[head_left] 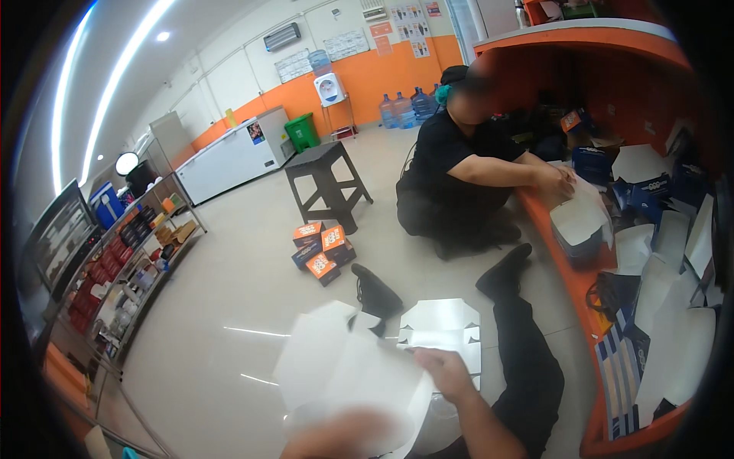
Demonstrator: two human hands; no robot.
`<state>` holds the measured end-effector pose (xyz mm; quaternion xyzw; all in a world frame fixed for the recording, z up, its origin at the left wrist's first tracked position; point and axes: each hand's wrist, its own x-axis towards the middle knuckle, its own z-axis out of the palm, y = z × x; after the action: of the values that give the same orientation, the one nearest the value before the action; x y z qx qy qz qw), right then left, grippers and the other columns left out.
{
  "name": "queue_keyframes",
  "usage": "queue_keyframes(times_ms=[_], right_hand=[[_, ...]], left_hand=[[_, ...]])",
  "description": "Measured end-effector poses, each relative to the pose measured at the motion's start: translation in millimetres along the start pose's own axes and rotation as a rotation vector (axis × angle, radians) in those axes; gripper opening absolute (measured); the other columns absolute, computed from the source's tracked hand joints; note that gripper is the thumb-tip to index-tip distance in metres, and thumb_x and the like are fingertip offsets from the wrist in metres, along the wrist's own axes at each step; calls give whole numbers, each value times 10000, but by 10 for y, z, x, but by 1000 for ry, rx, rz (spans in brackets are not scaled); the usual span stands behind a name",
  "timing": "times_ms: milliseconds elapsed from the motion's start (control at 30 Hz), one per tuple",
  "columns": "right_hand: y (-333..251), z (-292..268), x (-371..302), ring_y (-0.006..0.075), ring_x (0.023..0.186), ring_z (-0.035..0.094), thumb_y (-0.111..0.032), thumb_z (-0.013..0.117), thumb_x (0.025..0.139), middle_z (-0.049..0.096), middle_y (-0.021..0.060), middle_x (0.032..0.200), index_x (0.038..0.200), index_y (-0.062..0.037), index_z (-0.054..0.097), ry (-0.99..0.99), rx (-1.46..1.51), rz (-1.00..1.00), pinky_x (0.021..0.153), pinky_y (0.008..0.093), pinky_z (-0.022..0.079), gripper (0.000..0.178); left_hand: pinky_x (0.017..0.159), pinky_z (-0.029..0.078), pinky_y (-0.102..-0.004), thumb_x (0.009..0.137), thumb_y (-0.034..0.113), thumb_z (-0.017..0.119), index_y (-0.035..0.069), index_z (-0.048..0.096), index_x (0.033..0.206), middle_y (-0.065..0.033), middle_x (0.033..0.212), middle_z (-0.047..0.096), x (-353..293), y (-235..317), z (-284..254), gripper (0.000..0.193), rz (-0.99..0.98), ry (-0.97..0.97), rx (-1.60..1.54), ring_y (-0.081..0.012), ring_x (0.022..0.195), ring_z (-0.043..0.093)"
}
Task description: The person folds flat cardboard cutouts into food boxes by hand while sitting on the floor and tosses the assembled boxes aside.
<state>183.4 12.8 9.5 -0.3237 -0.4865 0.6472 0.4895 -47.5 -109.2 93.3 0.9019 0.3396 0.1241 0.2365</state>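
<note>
A large white cardboard box blank [329, 367], unfolded and with cut flaps, is held up in front of me. My right hand [445, 373] pinches its right edge between thumb and fingers. My left hand [359, 430] lies against the blank's lower part, its fingers smeared by motion. Just beyond my right hand, a second white box blank [440, 325] lies flat between my outstretched legs, with notched corners. Near my left shoe sits a small group of folded orange and navy boxes [321, 252].
A co-worker [451, 176] crouches ahead, hands over a stack of white blanks [577, 222] at an orange counter [566, 283]. More blanks [673, 306] crowd its shelf. A dark stool [325, 180] stands beyond the boxes; a metal rack [138, 268] runs along the left.
</note>
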Motion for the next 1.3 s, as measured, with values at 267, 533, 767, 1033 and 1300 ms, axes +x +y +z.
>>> queue_keyframes(times_ms=[267, 533, 767, 1033, 1300], right_hand=[[599, 4, 158, 335, 1165, 622, -184, 545, 1041, 671, 200, 1229, 1297, 11, 614, 193, -796, -556, 1056, 408, 453, 329], [251, 328, -118, 328, 1175, 638, -313, 761, 904, 715, 139, 1168, 1214, -56, 678, -380, -588, -392, 1058, 447, 460, 412], [439, 370, -43, 297, 915, 639, -296, 789, 856, 704, 99, 958, 1093, -67, 729, -337, -561, -536, 911, 383, 465, 335], [514, 493, -123, 278, 863, 620, -282, 782, 858, 673, 83, 878, 1077, -69, 735, -237, -736, -640, 843, 386, 452, 309], [478, 524, -204, 249, 870, 598, -215, 781, 860, 616, 68, 1013, 1050, -98, 754, -418, -665, -702, 854, 387, 468, 225]], left_hand=[[823, 579, -382, 801, 24, 693, 239, 751, 1114, -27, 1034, 698, -79, -80, 161, 385, -347, 180, 105, -262, 964, 690], [878, 535, -379, 968, 220, 626, 42, 686, 1131, -145, 1056, 700, -232, -277, 256, 249, -721, 402, -119, -303, 985, 678], [722, 520, -289, 997, 294, 622, 76, 635, 1198, -18, 999, 692, -336, -539, 546, 296, -1056, 505, -865, -128, 899, 637], [710, 511, -276, 984, 246, 646, 79, 620, 1195, -14, 997, 693, -375, -536, 567, 271, -1034, 489, -983, -113, 900, 636], [873, 521, -316, 985, 174, 637, 4, 662, 1109, -90, 1004, 714, -466, -397, 579, 212, -838, 544, -791, -168, 949, 665]])
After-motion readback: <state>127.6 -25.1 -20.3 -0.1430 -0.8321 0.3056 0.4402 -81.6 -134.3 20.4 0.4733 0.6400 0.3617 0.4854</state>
